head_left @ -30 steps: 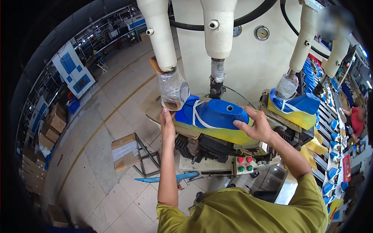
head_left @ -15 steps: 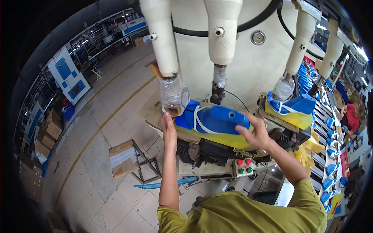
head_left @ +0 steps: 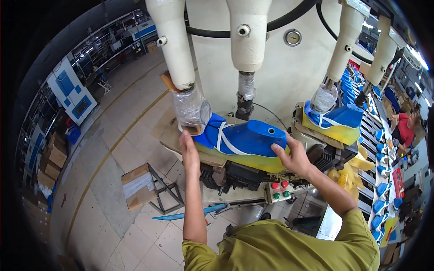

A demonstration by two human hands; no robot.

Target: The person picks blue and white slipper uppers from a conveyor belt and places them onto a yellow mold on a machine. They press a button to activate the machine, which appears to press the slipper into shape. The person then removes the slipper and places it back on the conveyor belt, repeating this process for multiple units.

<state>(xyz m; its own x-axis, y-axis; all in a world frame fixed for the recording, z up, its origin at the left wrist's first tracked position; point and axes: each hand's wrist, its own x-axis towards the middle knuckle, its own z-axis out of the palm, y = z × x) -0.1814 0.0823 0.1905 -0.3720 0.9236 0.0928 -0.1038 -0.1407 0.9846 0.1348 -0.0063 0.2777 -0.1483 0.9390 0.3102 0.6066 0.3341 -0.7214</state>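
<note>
A blue shoe last [head_left: 255, 135] with white straps [head_left: 229, 141] across it lies in a translucent yellow mould [head_left: 266, 163] on the machine's near station. Its toe end is under a press head wrapped in clear plastic [head_left: 189, 108]. My right hand [head_left: 296, 158] is closed round the heel end, the thumb on top and the fingers behind. At the toe end, my left hand [head_left: 190, 151] has its fingers stretched upward, touching the edge beside the wrapped head. What its fingertips press on is partly hidden.
Another strapped blue last [head_left: 348, 116] sits under a second wrapped head at the right. A red and green button box [head_left: 280, 190] is below the near station. Several blue lasts line a conveyor [head_left: 368, 180] at the far right, where a person in red [head_left: 408, 133] sits.
The heel of the last, blurred before, now shows sharply and lies lower in the mould. My right hand has stayed on the heel, my left at the toe. The whole view has shifted slightly.
</note>
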